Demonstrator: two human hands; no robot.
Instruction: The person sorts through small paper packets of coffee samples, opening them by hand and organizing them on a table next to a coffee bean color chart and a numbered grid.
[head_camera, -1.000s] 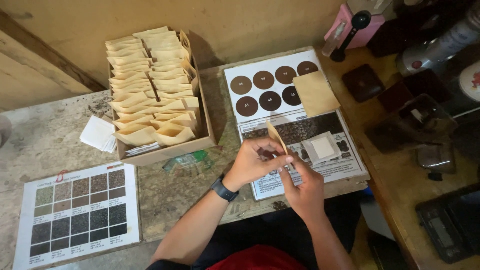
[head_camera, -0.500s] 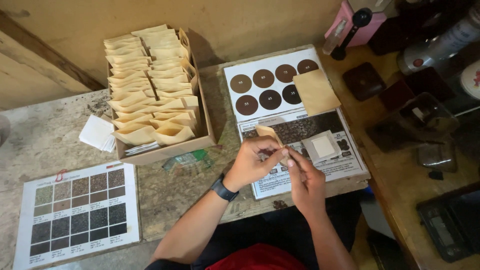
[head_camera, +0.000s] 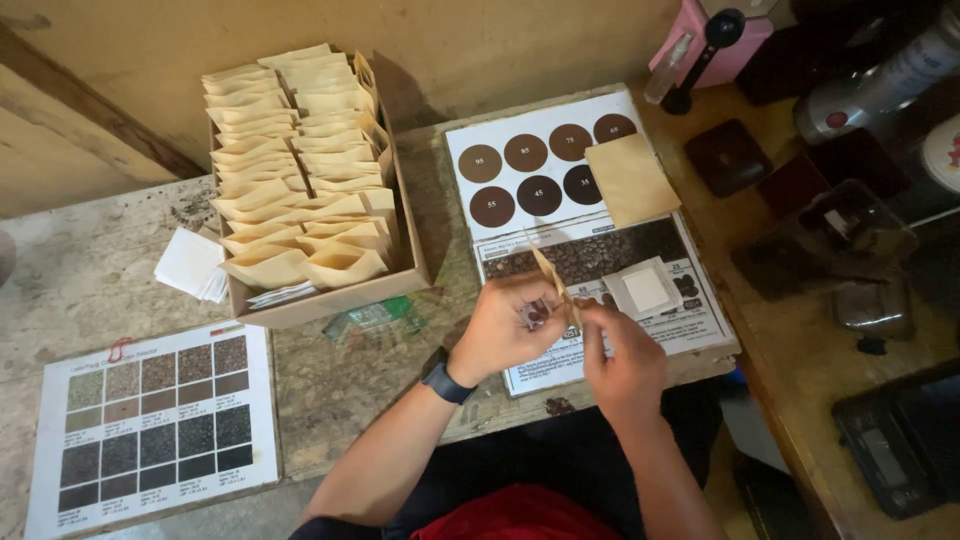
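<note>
Here we hold a small tan packet (head_camera: 549, 281) up over the counter (head_camera: 120, 250). Both our hands meet in the middle. Our left hand (head_camera: 503, 330) pinches the low end of the packet, and our right hand (head_camera: 622, 352) grips it from the other side. The fingers (head_camera: 590, 318) of both hands are closed on it, so it stays up on its edge and tilts a bit. Maybe we hold it this way so the top can be worked. Something small and dark shows between our left fingers, but we cannot tell what it is.

Under our hands lies a chart (head_camera: 600, 270) with brown dots on top and a bean picture below. It lies flat and close, so it is easy to look at. A flat tan packet (head_camera: 630, 180) rests on the dots, and a white square (head_camera: 645, 290) sits on the bean picture, just beside our hands.

To the left stands a box (head_camera: 330, 300) full of tan packets set in rows on their edges. That way many fit in. A few white papers (head_camera: 190, 265) lie next to the box. Nearer to us on the left lies another chart (head_camera: 155, 425) with small dark squares. A clear wrapper (head_camera: 375, 318) lies in front of the box.

On the right are dark things and a pink thing (head_camera: 720, 45), well apart from our hands.
</note>
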